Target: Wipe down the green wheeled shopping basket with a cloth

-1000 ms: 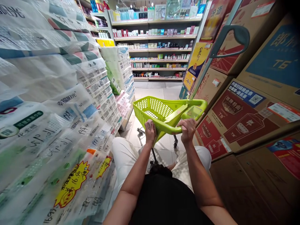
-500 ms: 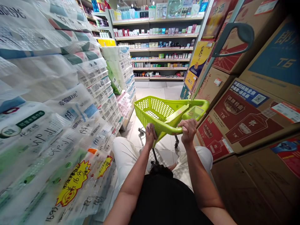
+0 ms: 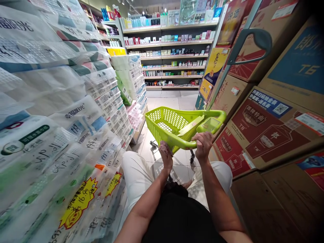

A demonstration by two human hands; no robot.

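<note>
A lime-green plastic shopping cart (image 3: 183, 118) stands before my knees, its perforated basket pointing forward and left. My right hand (image 3: 203, 145) is closed around the near part of its looped handle, beside the small tray (image 3: 209, 125). My left hand (image 3: 165, 151) is curled against the cart's near left side, below the rim, its wrist bent. Its fingers are partly hidden, so their exact hold is hard to see. A pale green flap (image 3: 191, 125) slants across the rear of the basket. Nothing else shows inside the basket.
Wrapped tissue packs (image 3: 76, 114) are piled closely on my left, with yellow price signs (image 3: 79, 202). Cardboard cartons (image 3: 273, 125) are stacked on the right. A grey-green pole with a looped handle (image 3: 249, 47) rises beside them. Ahead, past the tiled floor (image 3: 165, 94), stand stocked shelves (image 3: 162, 44).
My left hand has shifted slightly down and right along the cart's side, and its forearm has swung inward. My right hand keeps its place on the handle. The view has tilted up a little.
</note>
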